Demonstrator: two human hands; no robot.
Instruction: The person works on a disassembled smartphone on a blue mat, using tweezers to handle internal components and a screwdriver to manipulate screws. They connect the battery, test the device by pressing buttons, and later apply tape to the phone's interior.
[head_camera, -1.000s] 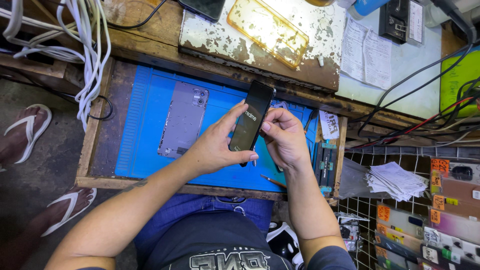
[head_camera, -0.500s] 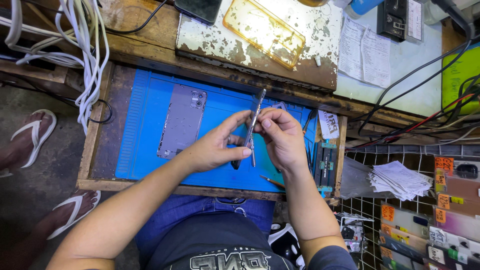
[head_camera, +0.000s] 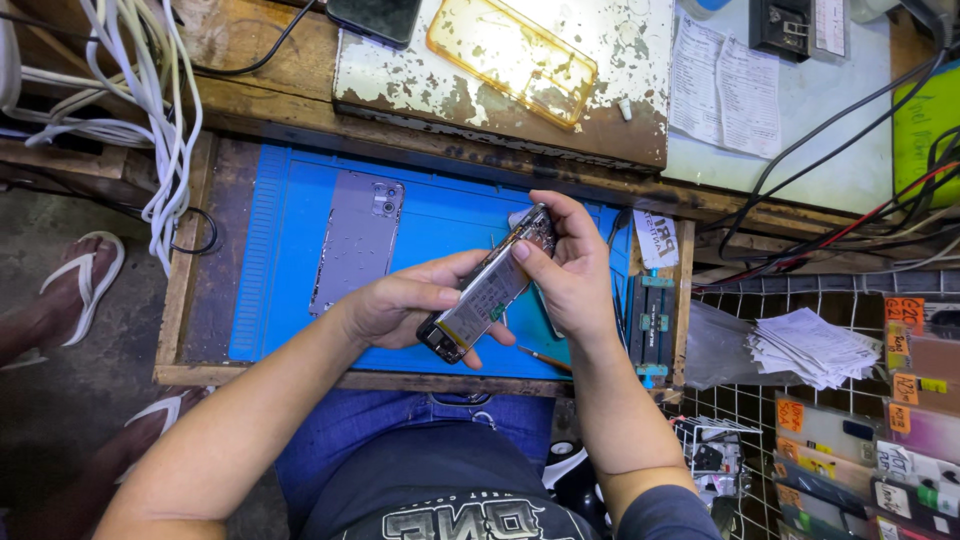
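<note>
Both my left hand (head_camera: 400, 305) and right hand (head_camera: 575, 275) grip the opened phone (head_camera: 487, 288), fingers closed around it, above the blue mat (head_camera: 300, 210); its back cover (head_camera: 357, 243) lies left.

A worn wooden desk (head_camera: 190, 320) with a raised rim is seen from above, its top covered by a blue rubber work mat (head_camera: 440, 225). Behind it, a white board with flaking paint (head_camera: 620, 110) is laid on a scuffed wooden ledge (head_camera: 250, 60). A bundle of white cables (head_camera: 165, 120) is hung at the left. A grey concrete floor (head_camera: 60, 400) is seen below. A wire mesh rack (head_camera: 740, 300) is set at the right. Even light falls throughout.
</note>
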